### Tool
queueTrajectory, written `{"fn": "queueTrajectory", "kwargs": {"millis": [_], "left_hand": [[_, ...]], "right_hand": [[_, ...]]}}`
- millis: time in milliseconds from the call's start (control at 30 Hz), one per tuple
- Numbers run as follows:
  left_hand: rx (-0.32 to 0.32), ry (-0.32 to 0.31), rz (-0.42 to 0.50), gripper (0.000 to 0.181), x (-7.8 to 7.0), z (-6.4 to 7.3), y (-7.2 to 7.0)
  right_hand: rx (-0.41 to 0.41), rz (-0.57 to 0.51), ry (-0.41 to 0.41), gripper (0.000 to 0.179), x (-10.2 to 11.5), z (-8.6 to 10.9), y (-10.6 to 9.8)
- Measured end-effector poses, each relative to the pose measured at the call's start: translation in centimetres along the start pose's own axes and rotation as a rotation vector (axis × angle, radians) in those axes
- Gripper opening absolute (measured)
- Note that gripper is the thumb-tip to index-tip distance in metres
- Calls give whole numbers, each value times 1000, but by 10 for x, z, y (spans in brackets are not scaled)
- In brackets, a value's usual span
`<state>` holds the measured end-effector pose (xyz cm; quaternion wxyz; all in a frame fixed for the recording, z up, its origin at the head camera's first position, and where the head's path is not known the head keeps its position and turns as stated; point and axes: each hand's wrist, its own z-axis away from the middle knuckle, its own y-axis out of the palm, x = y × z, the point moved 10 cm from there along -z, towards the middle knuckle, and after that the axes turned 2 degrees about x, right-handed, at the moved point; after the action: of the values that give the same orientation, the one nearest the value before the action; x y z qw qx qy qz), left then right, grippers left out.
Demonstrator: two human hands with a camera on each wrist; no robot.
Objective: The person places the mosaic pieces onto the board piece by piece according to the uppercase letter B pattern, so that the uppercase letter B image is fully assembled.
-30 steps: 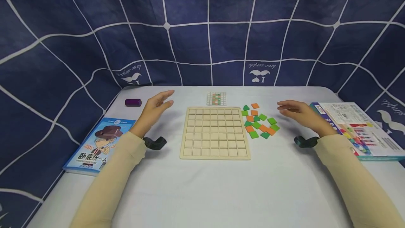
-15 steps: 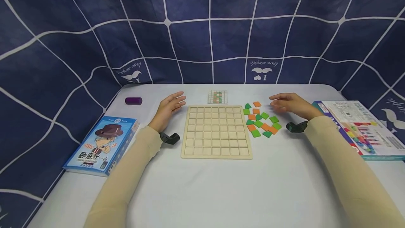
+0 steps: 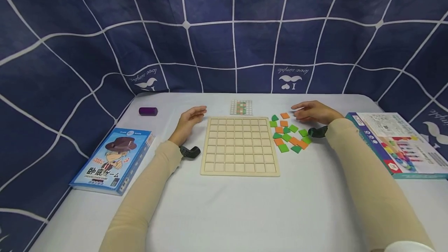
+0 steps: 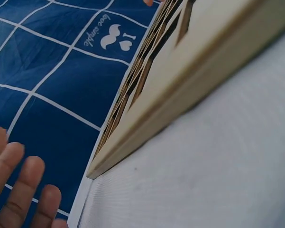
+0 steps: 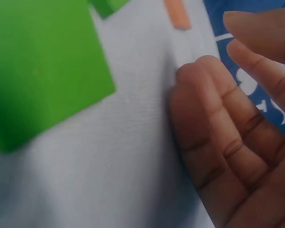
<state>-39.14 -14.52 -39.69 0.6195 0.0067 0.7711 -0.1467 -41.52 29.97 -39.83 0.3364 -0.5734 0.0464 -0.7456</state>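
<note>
- Lying loose on the white worktop [image 3: 241, 213], the green and orange tiles [image 3: 286, 137] are crowding beside the gridded board's [image 3: 239, 146] right edge; cannot tell whether the closest ones are touching it.
- Right hand [image 3: 315, 112] is hanging near the tiles' far right corner, its fingers [image 5: 192, 123] curving loosely and gripping nothing. Judged risk: a pinch could be catching two neighbours, since flat tiles are offering little edge.
- Black wrist device [image 3: 317, 132] is overlapping the tiles' right side in the head view; contact unclear. Judged risk: a low wrist could be dragging tiles askew.
- Left hand [image 3: 187, 125] is hanging just beside the board's left edge, its fingers [image 4: 28, 183] relaxed, nearly straight, holding nothing. Judged risk: it is not bracing the board, so a bump could be skewing it.
- Pattern card [image 3: 241, 107] is lying just beyond the board's far edge. Judged risk: a board pushed away could be shoving it.
</note>
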Motion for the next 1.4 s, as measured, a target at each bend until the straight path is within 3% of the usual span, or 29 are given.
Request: {"fn": "queueTrajectory", "kwargs": {"millis": [67, 133, 367, 500, 967, 1200, 1400], "left_hand": [[32, 53, -109, 47, -4, 3, 3], [67, 63, -210, 51, -5, 5, 7], [197, -1, -501, 70, -2, 8, 19], [238, -7, -619, 77, 1, 7, 22], [246, 13, -692, 75, 7, 8, 26], [243, 8, -689, 76, 7, 8, 28], [237, 4, -690, 76, 6, 9, 27]], "right_hand": [[-15, 48, 24, 62, -1, -4, 0], [-31, 101, 32, 60, 0, -8, -1], [-48, 190, 23, 56, 9, -18, -2], [-52, 207, 23, 52, 12, -22, -1], [-89, 301, 13, 35, 14, -24, 3], [-113, 359, -88, 35, 26, -16, 6], [-143, 278, -130, 37, 40, -6, 17]]}}
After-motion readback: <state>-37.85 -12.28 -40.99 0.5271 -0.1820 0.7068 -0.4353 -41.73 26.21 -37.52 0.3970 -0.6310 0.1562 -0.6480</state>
